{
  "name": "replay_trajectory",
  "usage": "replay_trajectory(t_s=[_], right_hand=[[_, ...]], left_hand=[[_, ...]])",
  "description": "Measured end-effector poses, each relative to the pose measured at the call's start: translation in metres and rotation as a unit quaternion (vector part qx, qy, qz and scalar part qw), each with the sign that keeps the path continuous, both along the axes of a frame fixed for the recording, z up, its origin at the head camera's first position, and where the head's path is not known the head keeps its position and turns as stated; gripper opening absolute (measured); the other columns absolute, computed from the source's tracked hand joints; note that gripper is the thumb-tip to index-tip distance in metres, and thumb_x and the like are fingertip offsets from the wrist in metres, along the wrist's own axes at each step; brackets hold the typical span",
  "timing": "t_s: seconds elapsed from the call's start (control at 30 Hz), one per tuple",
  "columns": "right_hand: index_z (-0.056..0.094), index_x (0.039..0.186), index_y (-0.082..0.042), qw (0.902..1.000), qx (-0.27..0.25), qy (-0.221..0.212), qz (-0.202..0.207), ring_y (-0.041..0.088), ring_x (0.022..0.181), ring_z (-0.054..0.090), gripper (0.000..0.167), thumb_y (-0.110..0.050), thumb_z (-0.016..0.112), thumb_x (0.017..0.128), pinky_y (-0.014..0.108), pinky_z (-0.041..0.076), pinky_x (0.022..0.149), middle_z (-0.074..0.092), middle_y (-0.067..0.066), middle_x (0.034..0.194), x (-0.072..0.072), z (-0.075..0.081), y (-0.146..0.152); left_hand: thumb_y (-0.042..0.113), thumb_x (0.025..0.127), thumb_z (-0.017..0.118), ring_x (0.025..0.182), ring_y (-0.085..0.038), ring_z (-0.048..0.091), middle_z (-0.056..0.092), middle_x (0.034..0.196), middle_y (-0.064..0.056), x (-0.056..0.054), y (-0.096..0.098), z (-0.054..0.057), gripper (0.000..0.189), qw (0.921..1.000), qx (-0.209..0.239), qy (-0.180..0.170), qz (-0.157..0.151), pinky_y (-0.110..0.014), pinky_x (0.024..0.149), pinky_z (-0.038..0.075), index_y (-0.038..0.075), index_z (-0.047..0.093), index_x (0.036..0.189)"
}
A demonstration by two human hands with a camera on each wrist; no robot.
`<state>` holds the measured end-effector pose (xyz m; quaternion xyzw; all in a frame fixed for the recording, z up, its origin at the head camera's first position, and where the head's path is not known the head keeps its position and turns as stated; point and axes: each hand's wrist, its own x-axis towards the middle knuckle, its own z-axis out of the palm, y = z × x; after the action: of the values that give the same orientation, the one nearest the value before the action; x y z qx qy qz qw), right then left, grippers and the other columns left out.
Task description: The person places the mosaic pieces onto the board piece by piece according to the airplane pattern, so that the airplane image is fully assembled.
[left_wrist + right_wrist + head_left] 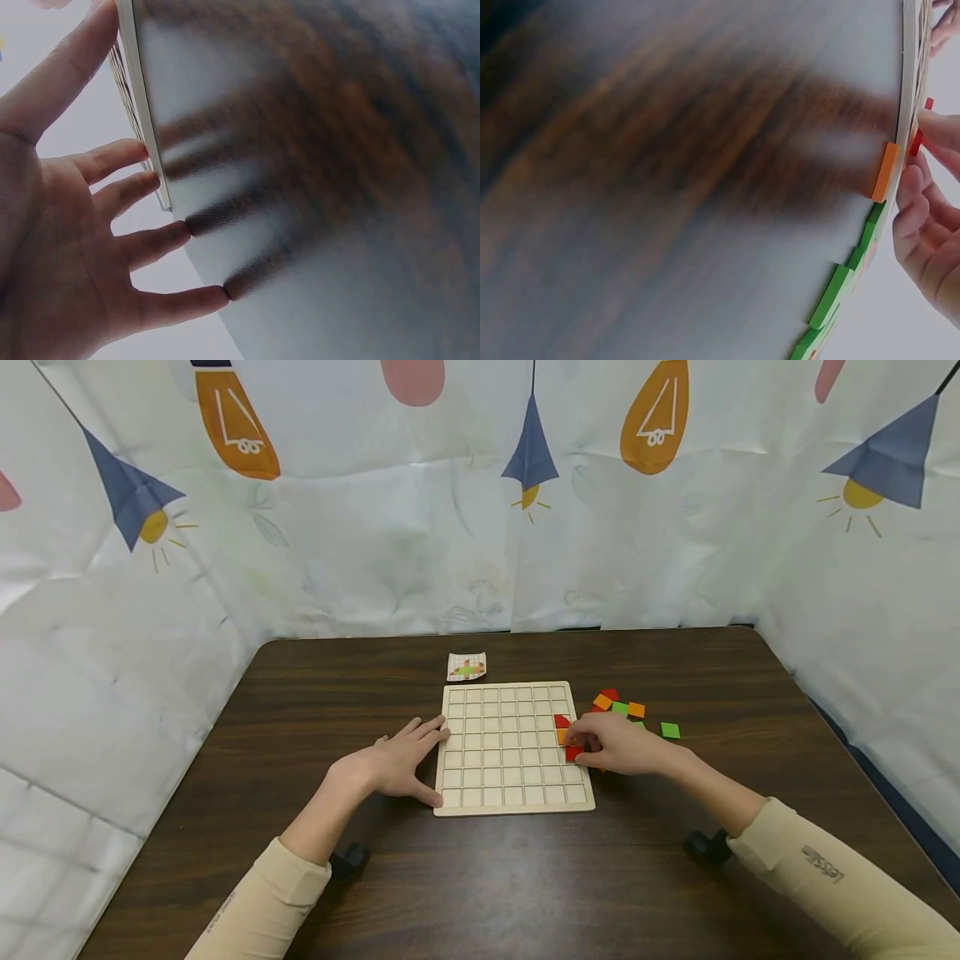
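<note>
A pale wooden board point(501, 749) with a grid of square cells lies on the dark table. Along its left edge my left hand point(393, 762) rests with fingers spread, the thumb at the near corner; the left wrist view shows the fingers straight. Over the board's right side, my right hand point(626, 745) pinches a red tile point(573, 753) between thumb and fingers, low at the grid. Just beyond it sit an orange tile point(561, 737) and a red tile with a curved edge point(562, 721), both partly near my fingertips. The right wrist view shows the pinched tile edge-on.
Loose tiles lie right of the board, among them an orange tile point(636, 711) and a green tile point(670, 731); my right hand hides some. A small card point(467, 667) with a coloured grid picture lies behind the board. A printed curtain point(420, 552) surrounds the table.
</note>
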<state>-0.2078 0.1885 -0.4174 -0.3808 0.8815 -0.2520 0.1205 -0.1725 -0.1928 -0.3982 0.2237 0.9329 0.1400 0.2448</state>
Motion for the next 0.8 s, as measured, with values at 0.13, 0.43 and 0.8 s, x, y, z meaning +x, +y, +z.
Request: replay_trajectory(t_s=[0.13,0.43,0.8], right_hand=[[0.073,0.111,-0.009,1.0,-0.001,0.005,0.007,0.009,0.072,0.052,0.021,-0.01,0.079,0.092,0.028,0.049,0.068,0.064,-0.003,0.096,-0.0004,0.0009,-0.0026],[0.074,0.109,-0.009,0.9999,-0.003,0.01,0.011,0.011,0.074,0.053,0.018,-0.006,0.079,0.091,0.028,0.048,0.068,0.064,-0.003,0.098,0.0003,0.0032,-0.0071],[0.075,0.11,-0.008,1.0,-0.001,0.005,0.005,0.01,0.072,0.052,0.02,-0.005,0.079,0.09,0.027,0.048,0.066,0.065,0.0,0.1,-0.0008,0.0028,-0.0091]], left_hand=[[0.048,0.083,0.085,0.156,-0.039,0.006,0.008,0.172,-0.008,-0.001,-0.0002,-0.0014,0.104,1.0,-0.001,0.001,-0.002,-0.079,0.109,0.016,0.011,0.03,0.163],[0.048,0.083,0.085,0.156,-0.037,0.004,0.006,0.172,-0.006,-0.0004,0.0002,-0.0011,0.104,1.0,-0.005,-0.001,0.0,-0.078,0.11,0.016,0.013,0.029,0.163],[0.049,0.084,0.084,0.156,-0.038,0.005,0.007,0.172,-0.007,-0.0005,0.0005,-0.0006,0.104,1.0,-0.005,-0.002,-0.001,-0.079,0.109,0.015,0.012,0.028,0.163]])
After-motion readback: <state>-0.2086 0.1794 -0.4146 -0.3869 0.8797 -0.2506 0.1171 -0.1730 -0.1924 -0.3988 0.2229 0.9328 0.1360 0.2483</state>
